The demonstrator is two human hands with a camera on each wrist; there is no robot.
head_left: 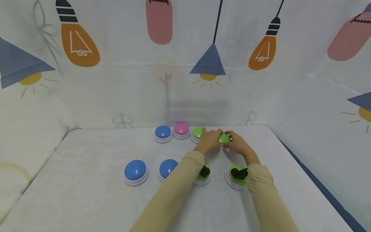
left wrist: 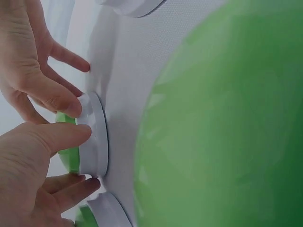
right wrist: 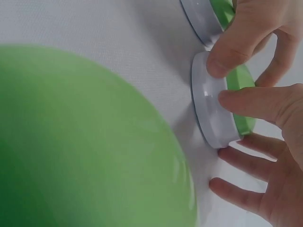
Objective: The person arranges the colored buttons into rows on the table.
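At the right end of the far row, a green push button (head_left: 224, 138) with a white base is held between both hands. My left hand (head_left: 210, 140) grips its left side, thumb on the near side of the white base and fingers around the far side. From the right, my right hand (head_left: 238, 143) holds the same base, its thumb (right wrist: 251, 104) close beside the left thumb (right wrist: 232, 56). The base stands on the white tabletop. Just left of it is another green button (head_left: 197, 132), partly behind the left hand.
A pink button (head_left: 181, 129) and a blue button (head_left: 163, 132) continue the far row. Nearer stand two blue buttons (head_left: 135, 170) and two green ones with black marks (head_left: 238, 174), partly under the sleeves. A patterned white curtain (head_left: 139, 83) hangs behind the table (head_left: 95, 180).
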